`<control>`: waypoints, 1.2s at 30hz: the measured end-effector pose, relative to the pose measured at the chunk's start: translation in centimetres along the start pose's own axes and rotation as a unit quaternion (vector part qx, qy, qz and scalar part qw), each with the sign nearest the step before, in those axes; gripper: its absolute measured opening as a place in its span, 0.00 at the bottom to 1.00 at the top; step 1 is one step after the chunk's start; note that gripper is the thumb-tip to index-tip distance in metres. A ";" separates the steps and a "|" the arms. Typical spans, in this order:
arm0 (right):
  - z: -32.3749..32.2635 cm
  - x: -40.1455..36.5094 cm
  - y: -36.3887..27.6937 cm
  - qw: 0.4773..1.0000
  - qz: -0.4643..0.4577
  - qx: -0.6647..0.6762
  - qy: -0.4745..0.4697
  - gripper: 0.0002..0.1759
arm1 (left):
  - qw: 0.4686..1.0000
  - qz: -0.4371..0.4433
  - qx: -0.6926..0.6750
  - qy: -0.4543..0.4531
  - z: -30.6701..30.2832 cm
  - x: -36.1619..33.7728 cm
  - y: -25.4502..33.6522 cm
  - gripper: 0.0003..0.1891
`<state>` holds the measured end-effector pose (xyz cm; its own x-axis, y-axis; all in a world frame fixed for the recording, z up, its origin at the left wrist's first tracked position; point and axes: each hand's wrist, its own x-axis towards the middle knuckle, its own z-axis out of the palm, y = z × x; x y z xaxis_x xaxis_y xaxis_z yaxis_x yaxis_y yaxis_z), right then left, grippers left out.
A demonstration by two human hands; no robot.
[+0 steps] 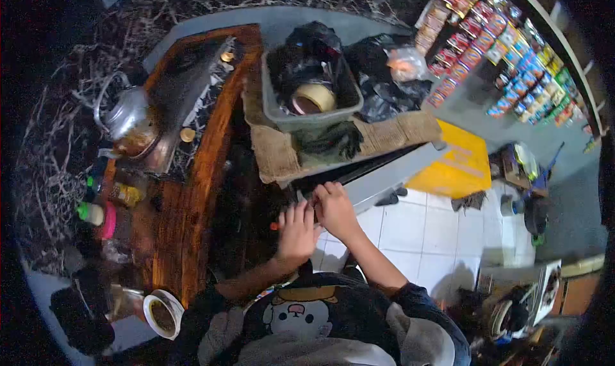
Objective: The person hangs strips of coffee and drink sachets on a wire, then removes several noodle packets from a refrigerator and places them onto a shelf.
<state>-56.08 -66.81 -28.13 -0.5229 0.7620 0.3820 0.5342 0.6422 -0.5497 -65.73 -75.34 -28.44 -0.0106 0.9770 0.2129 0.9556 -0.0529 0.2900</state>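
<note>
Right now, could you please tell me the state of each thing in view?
Silver metal kettle: upright, handle raised.
Grey plastic bin: open-topped, stuffed with black bags.
Tan tape roll: lying inside bin.
White cup: holds dark liquid.
Left hand: beside right hand, grip unclear.

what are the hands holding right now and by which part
Cannot be told: a small orange thing pokes out beside the left hand, grip hidden; the right hand shows nothing clearly held.
</note>
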 end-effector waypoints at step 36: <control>-22.3 -30.6 16.1 0.712 0.449 -0.458 0.286 0.39 | 0.903 0.154 -0.255 -0.309 17.5 -2.8 5.8 0.24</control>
<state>-16.61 -77.90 -32.09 0.5182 0.6409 0.5663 0.8287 -0.5401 -0.1470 -55.03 -74.72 -43.73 0.5500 0.8199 -0.1591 0.6236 -0.2764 0.7312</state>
